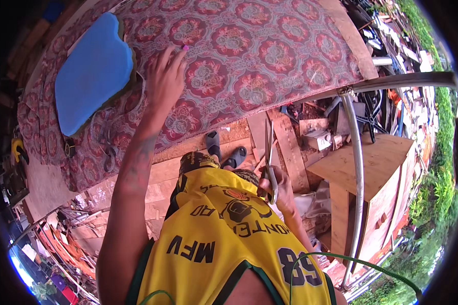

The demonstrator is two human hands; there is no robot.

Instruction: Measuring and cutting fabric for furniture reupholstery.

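Observation:
A pair of metal scissors (268,137) is in my right hand (284,195), which is closed around the handles by my right side, the blades pointing away from me. My left hand (164,73) is over the red-and-grey patterned fabric (254,43) spread on the table. Its thumb and fingers pinch a small pink piece (185,48), perhaps chalk. To the left of this hand lies a flat blue foam pad (94,71) with curved edges and a darker layer showing along its right side. A dark band-like loop (108,158) rests on the fabric nearer me.
A yellow-and-black tool (19,150) sits at the table's left end. A metal post (354,162) stands at the right, beside a wooden cabinet (369,162). Wood scraps litter the ground beyond it. A green cord (371,262) crosses at the lower right.

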